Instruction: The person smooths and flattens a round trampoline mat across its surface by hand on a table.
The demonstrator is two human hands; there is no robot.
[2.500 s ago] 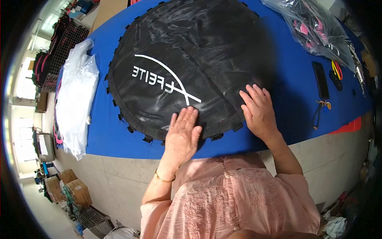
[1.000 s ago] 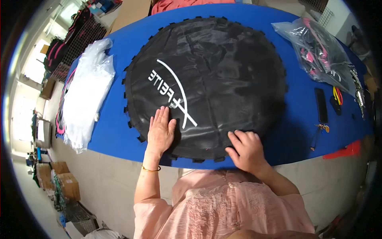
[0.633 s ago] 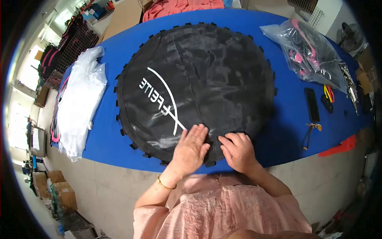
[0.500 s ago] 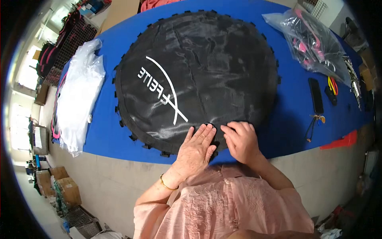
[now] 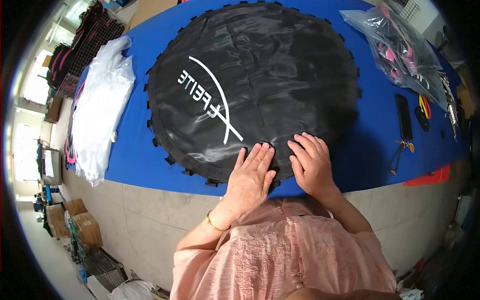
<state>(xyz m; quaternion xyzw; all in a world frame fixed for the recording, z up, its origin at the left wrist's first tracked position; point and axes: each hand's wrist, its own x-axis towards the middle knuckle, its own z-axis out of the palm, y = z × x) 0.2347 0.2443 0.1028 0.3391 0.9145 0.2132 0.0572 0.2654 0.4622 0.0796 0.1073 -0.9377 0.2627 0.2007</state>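
A large round black mat (image 5: 280,75) with tabs around its rim and a white printed logo (image 5: 202,97) lies flat on the blue table (image 5: 131,162). My left hand (image 5: 250,175) rests palm down on the mat's near edge, its fingers stretched out, a gold bracelet on the wrist. Just to its right, my right hand (image 5: 312,162) lies on the same edge with its fingers slightly bent and apart. Neither hand is wrapped around anything.
White plastic bags (image 5: 102,110) lie at the table's left. At the right are a clear bag with pink and black items (image 5: 395,50), a black phone (image 5: 403,116), keys (image 5: 400,150), a yellow-and-red band (image 5: 424,106) and a red object (image 5: 427,177). Cardboard boxes (image 5: 85,227) stand on the floor.
The mat has turned, tilting its logo more steeply than in the oldest frame. My left hand has moved right, closer to my right hand. Since half a second ago, the hands have shifted little on the mat.
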